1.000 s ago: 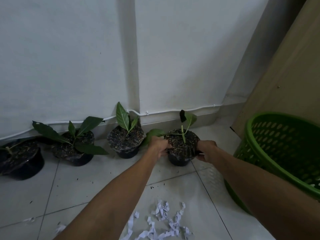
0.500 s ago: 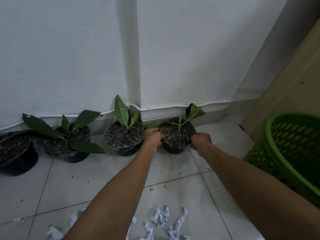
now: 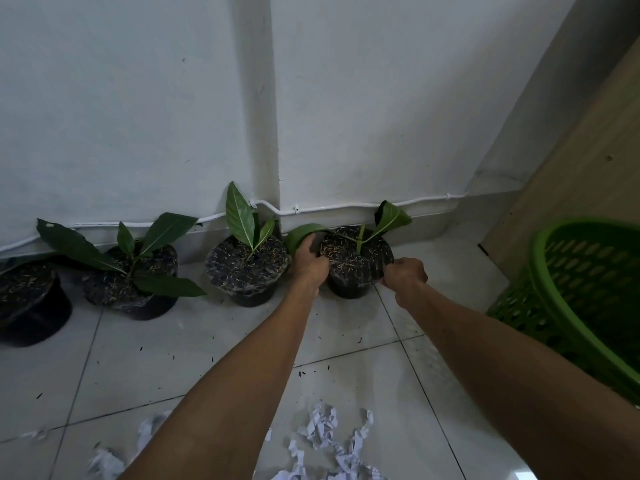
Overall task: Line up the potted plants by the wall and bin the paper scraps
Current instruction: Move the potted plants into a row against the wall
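Head view, landmark: the wall (image 3: 346, 98), with a white cable (image 3: 346, 206) running along its foot; I place everything against it.
Pot in hand: the rightmost potted plant (image 3: 356, 261) sits on the floor (image 3: 173, 358) close to the wall's foot, just right of the wall's shadowed vertical strip.
Left hand (image 3: 310, 261): I have it clamped on the pot's left rim, fingers curled over the edge onto the soil, touching a bent leaf.
Right hand (image 3: 405, 275): closed on the rim's front right edge in a pinch; the fingertips are hidden, so I cannot tell how deep the hold goes.
Row: the neighbouring pot (image 3: 247, 268) stands just beside my left hand, then a leafy pot (image 3: 131, 278) and a dark pot (image 3: 29, 299), each a little further out from the wall.
How it handles: I judge the pot heavy for its size with packed soil, and its wall looks thin and soft, apt to buckle. The stem and leaves are fragile; loose soil spills if it tilts.
Where to hold: low on opposite sides of the rim, never by the plant, and slide it level.
Paper scraps (image 3: 329, 441): light, crumpled, well out from the wall near my forearms; gather by the handful.
Green basket (image 3: 571, 296): right of the wall's corner, beside a wooden panel (image 3: 588, 168); I take it for the bin.
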